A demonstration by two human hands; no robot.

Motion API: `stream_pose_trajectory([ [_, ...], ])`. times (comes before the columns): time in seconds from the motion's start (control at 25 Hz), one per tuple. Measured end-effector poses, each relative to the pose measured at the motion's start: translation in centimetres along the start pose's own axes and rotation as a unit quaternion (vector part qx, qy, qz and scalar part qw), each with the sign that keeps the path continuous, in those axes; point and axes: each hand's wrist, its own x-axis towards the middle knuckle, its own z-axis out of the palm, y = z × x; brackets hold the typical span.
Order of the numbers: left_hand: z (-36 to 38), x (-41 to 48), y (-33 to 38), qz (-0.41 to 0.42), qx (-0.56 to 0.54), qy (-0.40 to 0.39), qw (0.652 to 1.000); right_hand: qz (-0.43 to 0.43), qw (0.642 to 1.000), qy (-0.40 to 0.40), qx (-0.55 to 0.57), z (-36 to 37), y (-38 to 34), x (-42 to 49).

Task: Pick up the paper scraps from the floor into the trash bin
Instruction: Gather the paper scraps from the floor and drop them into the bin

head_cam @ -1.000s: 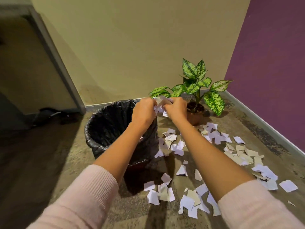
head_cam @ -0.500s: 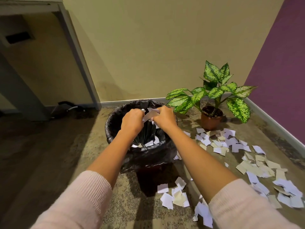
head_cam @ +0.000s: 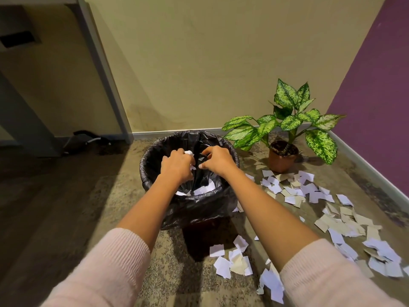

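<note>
Above the round trash bin lined with a black plastic bag (head_cam: pixel 146 176), my left hand (head_cam: pixel 176 168) grips a crumpled wad of white paper scraps (head_cam: pixel 188 152); my right hand (head_cam: pixel 218 161) hangs beside it, fingers loosely bent, holding nothing. Torn white and beige paper pieces (head_cam: pixel 298 190) litter the floor (head_cam: pixel 88 218) right of the bin.

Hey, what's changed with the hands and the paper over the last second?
The left hand and right hand carried their bunch of scraps leftward, from the right edge of the trash bin to above its opening. The right hand has since let go, fingers loose; the left still grips white scraps. The scraps on the floor, the bin and the potted plant stayed put.
</note>
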Motion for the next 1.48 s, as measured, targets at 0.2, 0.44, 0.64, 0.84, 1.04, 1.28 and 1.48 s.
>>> stream_pose_trajectory([
  [0.2, -0.1, 0.2, 0.5, 0.005, 0.007, -0.028, 1.0, -0.024, 0.999, 0.021, 0.005, -0.3, 0.3, -0.2],
  [0.44, -1.0, 0.4, 4.4, 0.024, -0.075, 0.082, 0.994, -0.055, 0.991, 0.115, 0.03, -2.9, 1.6, -1.1],
  [0.64, -1.8, 0.5, 10.1, 0.077, -0.108, 0.121, 0.984, -0.028, 0.985, 0.166, 0.04, -6.7, 5.3, -2.3],
  [0.84, -0.9, 0.3, 16.4, 0.14, -0.15, 0.121, 0.971, 0.027, 0.981, 0.191, 0.026, -9.2, 10.9, -4.4],
  [1.04, 3.6, -0.8, 21.5, 0.205, -0.152, 0.063, 0.965, 0.09, 0.981, 0.17, 0.003, -8.7, 17.3, -6.4],
  [1.28, 13.0, -2.9, 19.2, 0.169, -0.121, -0.136, 0.969, 0.144, 0.986, 0.082, -0.025, -1.4, 22.6, -8.5],
  [1.48, 20.9, -5.7, 13.0, 0.051, -0.119, -0.373, 0.919, 0.121, 0.987, -0.086, -0.067, 5.8, 23.5, -9.4],
])
